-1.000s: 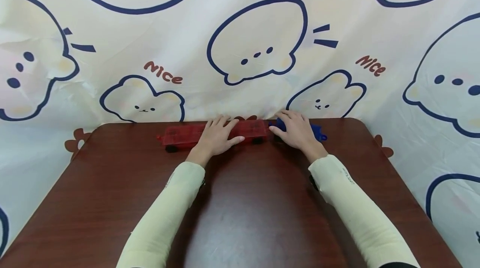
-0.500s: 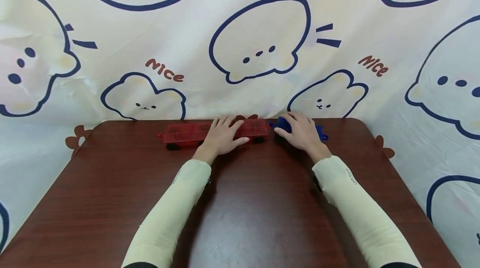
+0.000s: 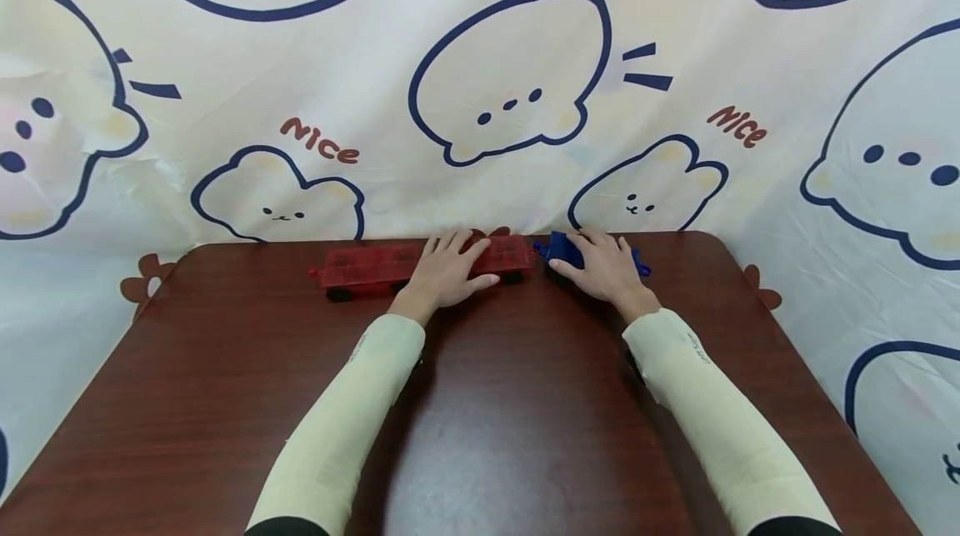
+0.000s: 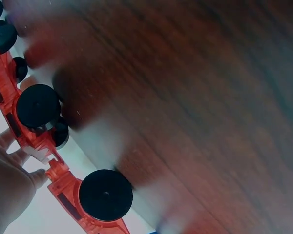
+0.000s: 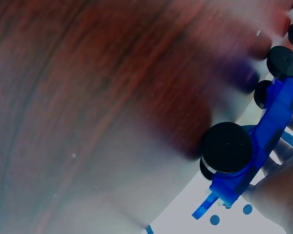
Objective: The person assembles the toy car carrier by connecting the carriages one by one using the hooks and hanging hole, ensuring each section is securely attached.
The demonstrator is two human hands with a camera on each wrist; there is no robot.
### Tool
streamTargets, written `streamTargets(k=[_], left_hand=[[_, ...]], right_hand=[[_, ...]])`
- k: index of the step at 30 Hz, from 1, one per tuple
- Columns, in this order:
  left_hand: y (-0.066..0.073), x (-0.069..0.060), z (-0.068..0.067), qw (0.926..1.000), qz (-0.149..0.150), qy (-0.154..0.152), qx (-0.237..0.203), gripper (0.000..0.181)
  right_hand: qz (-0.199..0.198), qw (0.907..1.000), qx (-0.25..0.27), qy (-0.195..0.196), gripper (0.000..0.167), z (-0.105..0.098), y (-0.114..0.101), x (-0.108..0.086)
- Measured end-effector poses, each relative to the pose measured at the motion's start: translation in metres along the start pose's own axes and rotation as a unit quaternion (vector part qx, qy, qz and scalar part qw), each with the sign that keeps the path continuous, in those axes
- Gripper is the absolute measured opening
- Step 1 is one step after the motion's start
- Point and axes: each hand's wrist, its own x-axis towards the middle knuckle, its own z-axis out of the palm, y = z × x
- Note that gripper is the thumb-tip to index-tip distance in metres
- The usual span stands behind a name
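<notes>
Two red see-through toy train cars point(image 3: 367, 267) with black wheels stand end to end along the table's far edge. My left hand point(image 3: 442, 273) lies across them, fingers spread over the top and thumb out in front, hiding the middle stretch. The left wrist view shows the coupling point(image 4: 53, 168) between them. Right of them, a blue toy train car point(image 3: 558, 248) stands in line, its hook close to the red end; whether they are linked I cannot tell. My right hand point(image 3: 603, 269) rests over the blue car, thumb on the near side. A blue ring coupling point(image 5: 203, 207) sticks out at its outer end.
The brown wooden table point(image 3: 480, 419) reaches back to a white cloth point(image 3: 510, 194) printed with cartoon outlines, just behind the cars. More of that cloth hangs at both sides.
Both hands have slid slightly to the right along the tops of the cars, uncovering more of the blue car's left end. The cars themselves have hardly moved.
</notes>
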Motion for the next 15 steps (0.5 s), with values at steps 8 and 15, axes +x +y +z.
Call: streamTargets(k=[8, 15], left_hand=[[-0.0003, 0.0057, 0.0009, 1.0000, -0.001, -0.005, 0.005, 0.077], [0.0044, 0.0099, 0.0036, 1.0000, 0.003, -0.007, -0.002, 0.077]], right_hand=[[0.006, 1.0000, 0.000, 0.007, 0.084, 0.0023, -0.0017, 0.0033], [0.003, 0.9997, -0.024, 0.005, 0.085, 0.0045, -0.0018, 0.0038]])
